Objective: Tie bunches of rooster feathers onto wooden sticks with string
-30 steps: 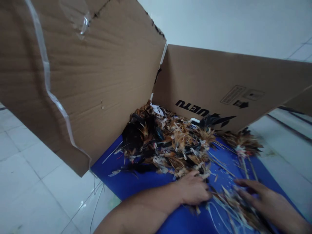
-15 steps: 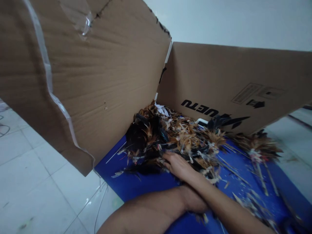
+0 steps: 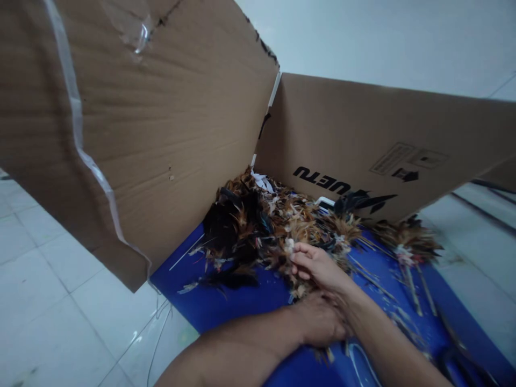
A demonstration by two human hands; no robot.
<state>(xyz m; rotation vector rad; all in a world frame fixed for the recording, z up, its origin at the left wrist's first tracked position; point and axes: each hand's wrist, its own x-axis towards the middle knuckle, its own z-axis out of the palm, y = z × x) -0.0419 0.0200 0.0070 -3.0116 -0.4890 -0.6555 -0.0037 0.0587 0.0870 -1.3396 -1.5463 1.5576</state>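
head view: the right hand [image 3: 318, 266] now draws back over the feather pile [image 3: 245, 215], pinching a feather tuft [image 3: 283, 258], so picking seems done; left hand [image 3: 322, 318] curls, grip hidden.

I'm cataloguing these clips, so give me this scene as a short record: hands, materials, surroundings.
Left hand: low over the blue board, feather tips showing below it; its grip is hidden
Right hand: fingers at a pale tuft; whether pinched is unclear
Feather pile: brown, black and pale, heaped toward the cardboard corner
Feather bundle: at the picture's right, thin sticks extending from it
Cardboard: two upright panels meeting behind the pile, black print on one
Floor: pale tiles
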